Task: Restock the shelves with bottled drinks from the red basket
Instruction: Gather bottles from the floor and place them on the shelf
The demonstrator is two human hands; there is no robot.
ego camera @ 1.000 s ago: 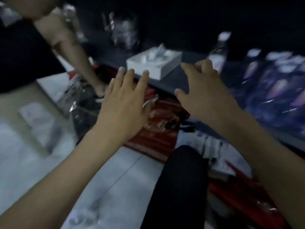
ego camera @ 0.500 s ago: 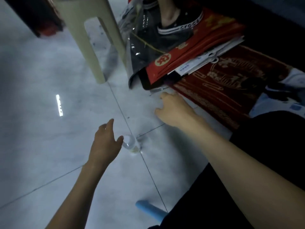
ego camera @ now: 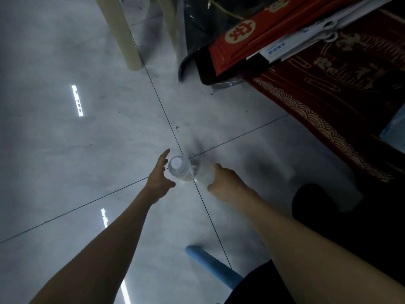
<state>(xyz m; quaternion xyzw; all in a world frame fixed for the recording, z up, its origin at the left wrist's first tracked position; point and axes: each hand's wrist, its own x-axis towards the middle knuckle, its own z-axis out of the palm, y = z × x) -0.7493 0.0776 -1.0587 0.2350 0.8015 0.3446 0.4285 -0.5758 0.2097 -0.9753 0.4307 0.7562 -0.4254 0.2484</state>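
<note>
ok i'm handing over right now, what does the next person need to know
Left grip: open, fingers straight, close beside the bottle on its left; contact unclear.
Right grip: fingers curled, close on the bottle's right, blurred; whether it holds anything is unclear.
Bottle: clear, white cap, upright on the floor where the tile joints cross.
Out of view: basket, shelves.
Done: nothing that shows here.
Left: grasp the bottle and put it on a shelf.
</note>
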